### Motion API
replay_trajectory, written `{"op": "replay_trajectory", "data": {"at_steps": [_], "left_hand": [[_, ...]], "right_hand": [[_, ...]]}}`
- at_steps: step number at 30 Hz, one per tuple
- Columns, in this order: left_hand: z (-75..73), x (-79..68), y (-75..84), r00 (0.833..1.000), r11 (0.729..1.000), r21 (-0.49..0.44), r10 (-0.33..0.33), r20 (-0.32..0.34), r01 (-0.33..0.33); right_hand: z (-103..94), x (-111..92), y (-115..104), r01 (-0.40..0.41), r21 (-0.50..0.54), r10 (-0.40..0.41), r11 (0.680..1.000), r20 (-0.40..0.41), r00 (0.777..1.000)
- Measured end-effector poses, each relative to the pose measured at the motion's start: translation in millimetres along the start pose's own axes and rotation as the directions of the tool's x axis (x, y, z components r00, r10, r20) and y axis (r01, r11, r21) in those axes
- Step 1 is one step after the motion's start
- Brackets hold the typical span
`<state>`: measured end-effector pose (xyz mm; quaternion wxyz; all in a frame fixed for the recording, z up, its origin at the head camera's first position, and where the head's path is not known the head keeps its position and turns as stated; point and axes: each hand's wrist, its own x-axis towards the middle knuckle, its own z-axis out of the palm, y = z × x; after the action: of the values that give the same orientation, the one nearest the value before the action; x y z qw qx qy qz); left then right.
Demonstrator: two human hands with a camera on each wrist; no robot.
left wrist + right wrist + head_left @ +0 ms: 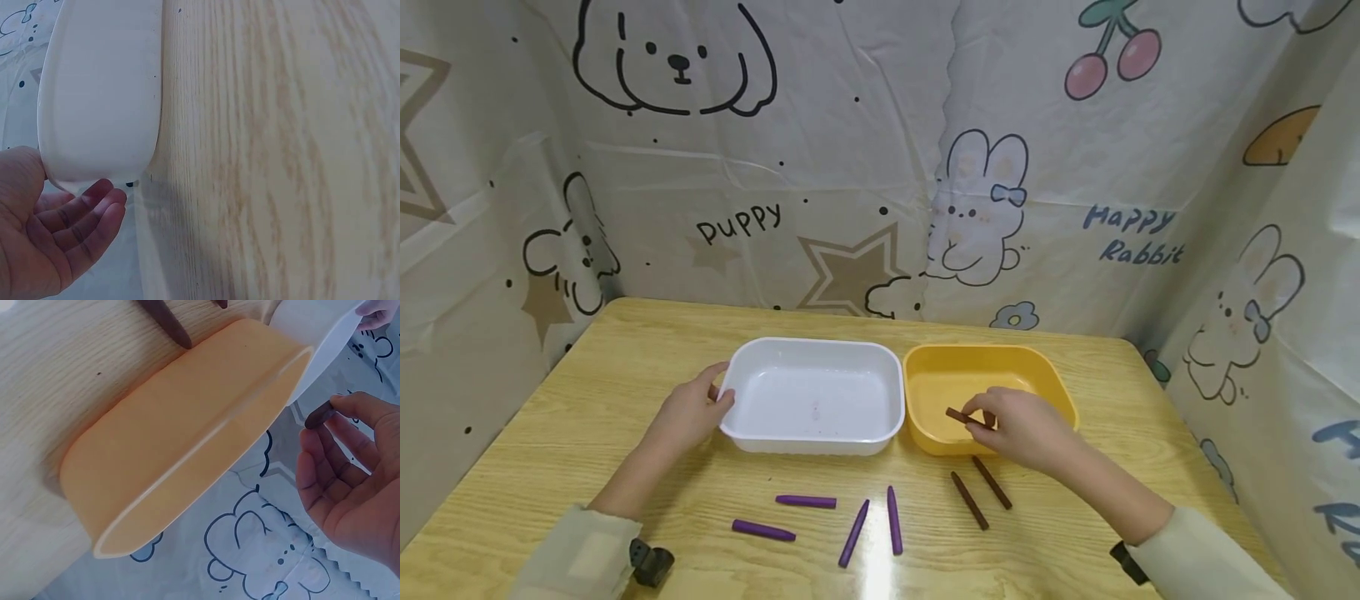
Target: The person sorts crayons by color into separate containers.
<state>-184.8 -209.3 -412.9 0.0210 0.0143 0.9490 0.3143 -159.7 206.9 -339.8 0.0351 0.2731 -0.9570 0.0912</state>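
My left hand [691, 410] grips the left end of a white plastic tub [812, 446], thumb at the rim and fingers curled at its outer side. Over the front of a yellow tub [1060, 392], my right hand [1026, 427] pinches a brown crayon [957, 414] between thumb and fingertips. The right wrist view has this crayon [320, 415] held above the tub's rim. Two more brown crayons [970, 501] lie on the table in front of the yellow tub. Several purple crayons [806, 502] are spread in front of the white tub.
The two tubs stand side by side on a wood-grain table [647, 350], their rims meeting in the head view. Behind the table hangs a pale printed curtain [850, 167] with rabbits and stars. It also runs along both sides.
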Motion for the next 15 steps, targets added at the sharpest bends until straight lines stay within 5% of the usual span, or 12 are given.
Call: {"op": "replay_trajectory", "data": {"at_steps": [15], "left_hand": [[0.6, -0.9, 0.1, 1.0, 1.0, -0.012, -0.011, -0.004, 0.011]], "right_hand": [[5.6, 33.5, -18.3, 0.026, 0.02, -0.027, 0.999, 0.056, 0.998]]}}
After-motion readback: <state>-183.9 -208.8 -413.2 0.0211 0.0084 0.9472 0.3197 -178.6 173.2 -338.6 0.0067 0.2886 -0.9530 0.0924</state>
